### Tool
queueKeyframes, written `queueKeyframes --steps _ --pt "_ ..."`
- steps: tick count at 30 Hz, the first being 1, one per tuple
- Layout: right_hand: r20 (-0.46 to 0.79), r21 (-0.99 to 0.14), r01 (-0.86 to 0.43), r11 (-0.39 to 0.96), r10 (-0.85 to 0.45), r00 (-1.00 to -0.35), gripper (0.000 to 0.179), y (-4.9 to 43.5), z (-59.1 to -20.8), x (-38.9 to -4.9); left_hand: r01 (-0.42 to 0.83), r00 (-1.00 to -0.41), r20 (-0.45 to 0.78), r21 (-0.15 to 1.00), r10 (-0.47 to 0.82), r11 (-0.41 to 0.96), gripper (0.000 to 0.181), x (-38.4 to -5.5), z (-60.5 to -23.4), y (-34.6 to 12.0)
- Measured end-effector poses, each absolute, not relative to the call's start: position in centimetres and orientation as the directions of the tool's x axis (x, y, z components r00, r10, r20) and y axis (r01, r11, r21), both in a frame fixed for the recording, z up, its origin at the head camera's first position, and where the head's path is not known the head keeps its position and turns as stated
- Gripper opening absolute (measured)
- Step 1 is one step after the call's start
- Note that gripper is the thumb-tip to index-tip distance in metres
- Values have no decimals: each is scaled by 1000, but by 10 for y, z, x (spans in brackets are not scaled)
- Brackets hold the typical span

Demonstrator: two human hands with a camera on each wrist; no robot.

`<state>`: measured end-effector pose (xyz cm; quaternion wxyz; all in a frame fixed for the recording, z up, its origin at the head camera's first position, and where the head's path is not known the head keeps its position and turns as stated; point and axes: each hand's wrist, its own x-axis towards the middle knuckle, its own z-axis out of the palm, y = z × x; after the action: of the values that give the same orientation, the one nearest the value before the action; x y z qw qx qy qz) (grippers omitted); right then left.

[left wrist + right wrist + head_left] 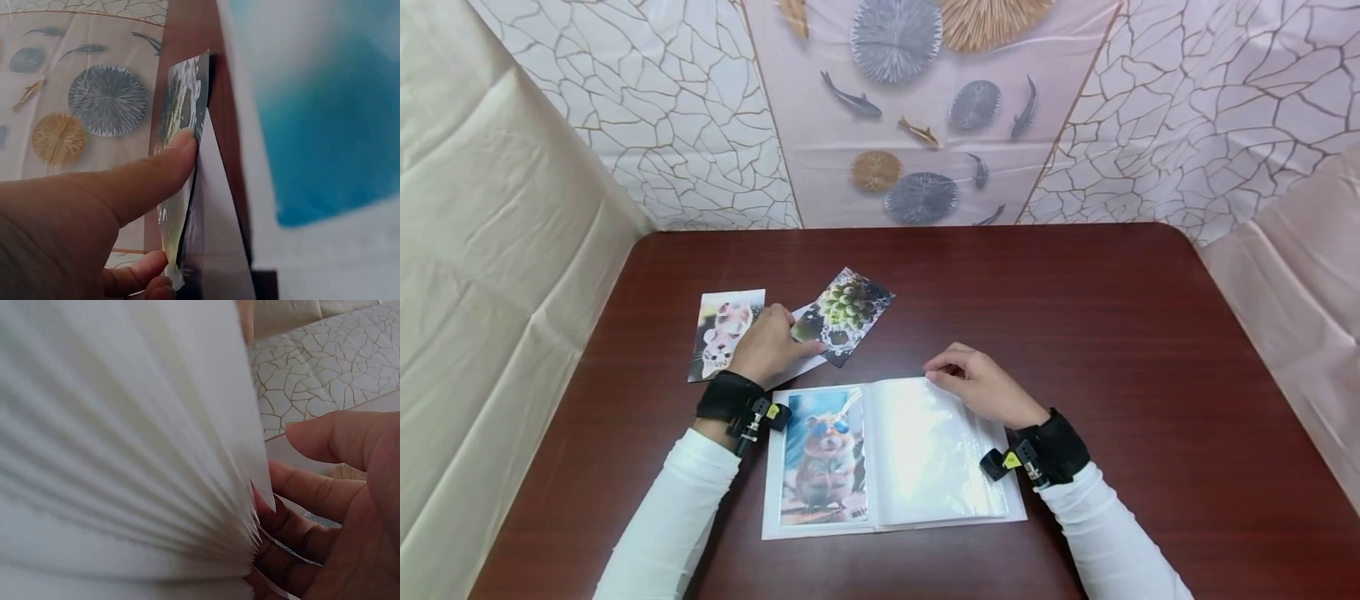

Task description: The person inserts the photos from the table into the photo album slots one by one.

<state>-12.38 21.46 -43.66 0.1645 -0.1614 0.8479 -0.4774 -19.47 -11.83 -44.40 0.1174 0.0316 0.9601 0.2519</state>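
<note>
A photo album [874,467] lies spread on the table; its left pocket holds a picture of a hamster in blue sunglasses [826,458]. Beyond its left page, my left hand [769,346] grips a succulent photo [850,310] between thumb and fingers. In the left wrist view the photo [181,112] looks slightly bowed, with a white-backed card [215,212] beneath it. At the top of the album's right page is my right hand [977,383]. In the right wrist view its curled fingers [319,490] hold the corners of the fanned pages [144,437], while the thumb stands apart.
Left of my left hand lies another photo [718,337], showing pink-faced animals, partly covered by the hand. The dark red-brown table [1120,333] reaches back to a patterned cloth wall [925,100]. Pale cloth hangs at both sides.
</note>
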Motion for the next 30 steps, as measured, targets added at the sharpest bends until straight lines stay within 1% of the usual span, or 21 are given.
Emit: queueKeyframes --steps 5,9,14,18,22,25,30 --pt "-133 -867 -107 487 -432 -892 22 215 -440 -126 -50 -966 -244 508 88 860 72 -198 -445 -119" --pt "-128 -869 -110 483 -432 -893 20 214 -440 -126 -88 -963 -262 522 61 848 67 -198 -446 -120" --pt "-127 -871 -105 480 -426 -896 19 214 -442 -127 -47 -971 -226 517 83 855 50 -196 -450 -122" --pt "-129 -876 -97 472 -425 -896 20 215 -443 -128 -13 -979 -180 530 97 848 43 -193 -453 -122" --pt "-131 -877 -92 471 -419 -898 20 216 -444 -127 6 -984 -147 550 104 835 42 -192 -456 -122" --pt "-125 -876 -99 471 -422 -898 20 217 -445 -128 23 -988 -111 585 108 811 41 -192 -458 -124" --pt "-123 -884 -101 457 -435 -892 22 218 -444 -128 20 -994 -61 708 90 706 27 -193 -460 -129"
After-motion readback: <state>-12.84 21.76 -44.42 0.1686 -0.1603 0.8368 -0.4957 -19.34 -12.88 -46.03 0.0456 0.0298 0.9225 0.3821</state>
